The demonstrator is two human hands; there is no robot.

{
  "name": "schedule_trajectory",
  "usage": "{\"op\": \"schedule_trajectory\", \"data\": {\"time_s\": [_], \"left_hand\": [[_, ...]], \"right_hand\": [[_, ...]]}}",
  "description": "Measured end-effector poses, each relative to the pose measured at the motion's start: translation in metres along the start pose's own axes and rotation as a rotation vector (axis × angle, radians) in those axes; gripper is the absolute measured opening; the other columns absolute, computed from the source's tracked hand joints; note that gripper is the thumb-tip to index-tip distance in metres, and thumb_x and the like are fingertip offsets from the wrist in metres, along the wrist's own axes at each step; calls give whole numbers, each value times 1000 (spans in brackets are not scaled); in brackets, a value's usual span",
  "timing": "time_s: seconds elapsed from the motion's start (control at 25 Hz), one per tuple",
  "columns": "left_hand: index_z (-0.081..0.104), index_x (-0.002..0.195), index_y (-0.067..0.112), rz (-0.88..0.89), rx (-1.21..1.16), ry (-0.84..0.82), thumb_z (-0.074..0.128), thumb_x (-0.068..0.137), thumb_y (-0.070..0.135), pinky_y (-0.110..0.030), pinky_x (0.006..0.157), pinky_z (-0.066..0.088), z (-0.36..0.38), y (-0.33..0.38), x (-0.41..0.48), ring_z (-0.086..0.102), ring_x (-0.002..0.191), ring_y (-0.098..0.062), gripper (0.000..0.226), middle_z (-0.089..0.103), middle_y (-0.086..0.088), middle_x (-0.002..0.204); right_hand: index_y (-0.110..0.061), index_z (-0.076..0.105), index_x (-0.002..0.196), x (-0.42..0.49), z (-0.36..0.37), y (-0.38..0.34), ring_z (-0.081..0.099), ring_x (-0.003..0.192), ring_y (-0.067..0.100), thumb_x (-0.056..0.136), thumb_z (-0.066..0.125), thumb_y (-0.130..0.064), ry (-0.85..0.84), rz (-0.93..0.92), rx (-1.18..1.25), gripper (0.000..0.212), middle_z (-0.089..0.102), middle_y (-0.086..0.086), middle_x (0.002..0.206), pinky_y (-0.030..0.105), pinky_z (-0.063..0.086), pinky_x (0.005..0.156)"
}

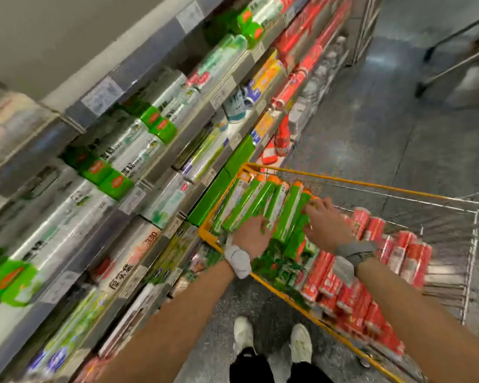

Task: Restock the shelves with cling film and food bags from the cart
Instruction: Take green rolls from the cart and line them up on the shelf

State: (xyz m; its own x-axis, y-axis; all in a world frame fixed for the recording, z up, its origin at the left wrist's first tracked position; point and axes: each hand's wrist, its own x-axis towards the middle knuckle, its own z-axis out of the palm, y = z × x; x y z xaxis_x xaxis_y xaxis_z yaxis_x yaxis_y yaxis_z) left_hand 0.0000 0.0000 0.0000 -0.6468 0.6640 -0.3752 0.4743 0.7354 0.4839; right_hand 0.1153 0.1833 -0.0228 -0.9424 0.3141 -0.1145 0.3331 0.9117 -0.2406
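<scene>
A wire cart with an orange rim (pixel 343 180) stands right of the shelves. Its left end holds several long green cling film boxes (pixel 249 203) with orange ends; red rolls (pixel 371 261) fill the right side. My left hand (pixel 250 234) lies on the lower ends of the green boxes, fingers curled over them. My right hand (pixel 325 222) rests on the rightmost green box (pixel 293 214), fingers bent around its top. The frame is blurred, so whether either hand truly grips is unclear. The shelves (pixel 138 183) on the left carry green, white and red packs.
Shelf edges with price labels (pixel 133 200) run diagonally on the left. Grey floor (pixel 398 120) lies beyond the cart. Metal legs of another cart (pixel 454 59) show at top right. My shoes (pixel 271 341) stand below the cart's near corner.
</scene>
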Motion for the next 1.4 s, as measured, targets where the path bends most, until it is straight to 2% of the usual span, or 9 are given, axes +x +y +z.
{"op": "schedule_trajectory", "data": {"time_s": [0.08,0.28,0.44,0.6,0.72,0.88,1.08,1.24,1.4], "left_hand": [[49,138,16,-33,-5,-105,43,103,30,-37,76,51,16,-5,33,59,85,-23,38,52,-8,136],[21,153,13,-55,269,-278,48,94,60,-50,103,43,78,-15,94,33,138,-38,80,24,-15,156],[15,152,16,-52,319,-158,60,90,55,-45,95,49,102,-21,109,29,138,-39,87,26,-19,151],[32,144,15,-210,-99,-219,74,80,39,-37,88,50,94,-32,123,52,119,-35,80,42,-12,140],[40,146,2,-386,-492,-330,70,85,44,-33,95,45,72,-38,127,51,126,-30,80,46,-10,144],[41,143,9,-274,-512,-322,72,87,36,-28,91,42,19,-34,102,48,125,-23,70,46,-7,141],[46,129,19,-33,-428,-200,79,71,17,-31,68,47,-60,-28,57,51,103,-20,67,43,-2,118],[46,130,23,70,-338,-57,84,76,19,-33,80,50,-122,-25,7,54,100,-16,66,50,0,119],[37,143,26,-20,-344,114,74,84,43,-31,91,50,-201,-16,-46,58,114,-22,71,54,-7,135]], "right_hand": [[-18,59,120,18,17,7,41,120,33,91,56,-26,-156,26,50,30,53,10,124,45,46,92],[-19,56,129,49,61,19,47,120,28,94,52,-23,-389,143,140,35,50,8,128,41,49,92],[-20,60,123,56,91,21,52,114,27,92,54,-18,-382,278,232,31,52,4,123,43,51,92],[-18,52,132,64,95,19,53,114,24,93,56,-21,-328,359,327,39,51,4,128,40,50,95],[-18,32,145,73,83,12,61,103,23,95,57,-34,-260,608,782,58,51,1,128,37,56,79],[-13,32,146,86,52,-7,70,82,25,87,64,-53,-109,916,1407,78,59,8,124,35,59,58],[-12,65,101,90,1,-35,70,82,24,79,75,-49,-3,762,1643,44,71,8,107,31,55,61],[-16,70,95,92,-52,-72,66,71,17,93,64,-30,-28,501,1759,15,68,7,93,27,56,60],[-16,65,88,96,-110,-125,61,73,15,98,49,-18,-43,352,1843,19,63,4,87,21,54,56]]}}
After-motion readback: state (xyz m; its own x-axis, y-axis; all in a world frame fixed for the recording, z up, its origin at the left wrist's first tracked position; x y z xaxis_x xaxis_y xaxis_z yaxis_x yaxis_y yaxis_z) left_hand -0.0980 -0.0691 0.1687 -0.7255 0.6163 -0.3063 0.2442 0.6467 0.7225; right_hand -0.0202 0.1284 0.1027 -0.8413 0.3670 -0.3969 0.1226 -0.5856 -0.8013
